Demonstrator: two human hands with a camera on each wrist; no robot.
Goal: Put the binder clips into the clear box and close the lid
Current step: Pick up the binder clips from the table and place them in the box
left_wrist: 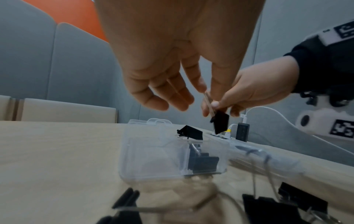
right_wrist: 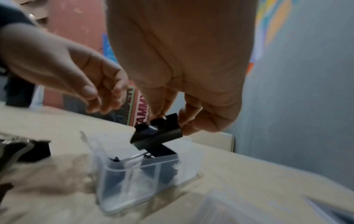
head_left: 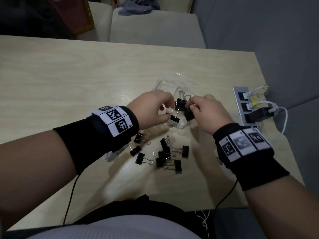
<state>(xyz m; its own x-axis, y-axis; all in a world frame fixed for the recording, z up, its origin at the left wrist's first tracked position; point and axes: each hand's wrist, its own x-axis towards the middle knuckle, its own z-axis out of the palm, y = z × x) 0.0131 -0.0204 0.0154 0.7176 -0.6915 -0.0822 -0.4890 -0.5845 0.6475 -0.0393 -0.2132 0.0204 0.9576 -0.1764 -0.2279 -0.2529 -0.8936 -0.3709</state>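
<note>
A small clear box stands on the wooden table with its lid folded open behind it. Several black binder clips lie inside, and one clip rests on the rim. My right hand pinches a black binder clip by its wire handles, just above the box. My left hand hovers at the box's left side, fingers loosely curled and holding nothing. Several loose clips lie scattered on the table nearer me.
A silver power strip with white cables and a black plug sits at the table's right edge, close to my right wrist. A beige chair stands beyond the far edge. Thin black cables hang from both wristbands.
</note>
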